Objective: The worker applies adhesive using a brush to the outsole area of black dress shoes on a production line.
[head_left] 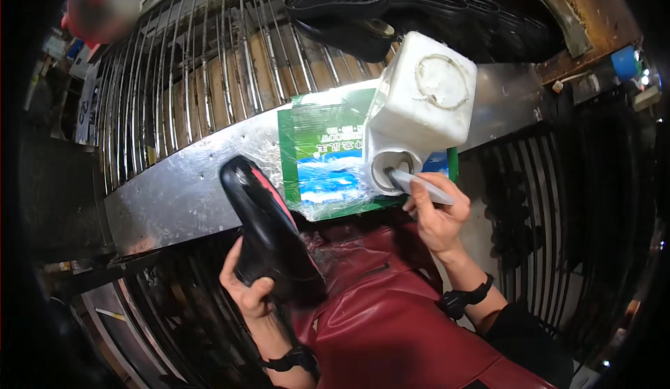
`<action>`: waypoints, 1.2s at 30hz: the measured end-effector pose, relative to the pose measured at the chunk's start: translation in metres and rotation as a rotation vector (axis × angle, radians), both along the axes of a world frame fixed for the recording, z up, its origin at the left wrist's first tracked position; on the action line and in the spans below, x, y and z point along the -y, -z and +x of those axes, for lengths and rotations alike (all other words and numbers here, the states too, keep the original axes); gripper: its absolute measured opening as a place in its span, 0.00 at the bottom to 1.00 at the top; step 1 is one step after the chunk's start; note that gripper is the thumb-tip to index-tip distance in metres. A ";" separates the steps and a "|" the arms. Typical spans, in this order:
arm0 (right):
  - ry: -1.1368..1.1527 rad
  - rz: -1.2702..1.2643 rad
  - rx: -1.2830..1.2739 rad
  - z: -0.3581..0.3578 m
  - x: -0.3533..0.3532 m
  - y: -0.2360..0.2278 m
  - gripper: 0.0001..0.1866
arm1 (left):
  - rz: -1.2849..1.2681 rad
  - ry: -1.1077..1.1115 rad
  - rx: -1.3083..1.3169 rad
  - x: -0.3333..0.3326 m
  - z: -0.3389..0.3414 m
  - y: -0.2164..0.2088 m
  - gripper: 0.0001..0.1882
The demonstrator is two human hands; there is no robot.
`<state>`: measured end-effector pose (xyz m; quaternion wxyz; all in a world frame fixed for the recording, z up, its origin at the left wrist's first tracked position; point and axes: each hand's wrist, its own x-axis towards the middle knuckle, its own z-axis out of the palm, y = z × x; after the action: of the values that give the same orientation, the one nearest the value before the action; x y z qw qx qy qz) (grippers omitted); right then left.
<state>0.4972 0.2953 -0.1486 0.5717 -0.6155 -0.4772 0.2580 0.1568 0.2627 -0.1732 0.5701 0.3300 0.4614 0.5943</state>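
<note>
My left hand (244, 284) is closed around the heel end of a black shoe (262, 225), held at a tilt with its toe pointing up and away. A pinkish-red strip shows along the shoe's right edge. On the right, my right hand (441, 214) grips the pale handle of a brush (434, 189). The brush's dark end reaches into the round mouth of a white plastic container (434, 89), where its tip is hidden. That container rests on a green and blue printed sheet (328, 172) under clear plastic film.
A metal ledge (188, 193) runs across in front of me, with a rack of metal bars (209, 61) behind it. Several black shoe soles (419, 12) lie on the bars at the back. A red-brown apron (391, 319) covers my front. Dark racks (523, 214) stand at the right.
</note>
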 end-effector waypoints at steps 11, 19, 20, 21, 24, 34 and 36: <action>-0.043 -0.199 -1.012 0.002 -0.014 -0.027 0.13 | -0.113 0.191 -0.162 0.020 0.016 -0.006 0.46; -0.461 -0.201 -0.908 -0.014 -0.043 -0.057 0.07 | -0.061 0.280 -0.042 0.015 0.019 -0.017 0.44; -0.490 -0.176 -0.838 -0.015 -0.036 -0.057 0.07 | -0.079 0.279 0.011 0.014 0.020 -0.018 0.44; -0.525 -0.204 -0.713 -0.013 -0.028 -0.061 0.07 | -0.098 0.277 0.064 0.014 0.021 -0.019 0.44; -0.623 -0.126 -0.543 -0.025 0.001 -0.064 0.07 | -0.110 0.277 0.102 0.010 0.022 -0.016 0.42; -0.906 0.041 -0.215 -0.048 0.064 -0.077 0.08 | -0.078 0.253 0.287 -0.012 0.023 -0.004 0.34; -0.886 0.051 -0.236 -0.045 0.051 -0.084 0.08 | -0.060 0.259 0.282 -0.013 0.021 -0.003 0.30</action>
<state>0.4521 0.2447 -0.0642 0.4715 -0.3041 -0.6324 0.5342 0.1774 0.2760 -0.1705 0.7105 0.2829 0.3479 0.5424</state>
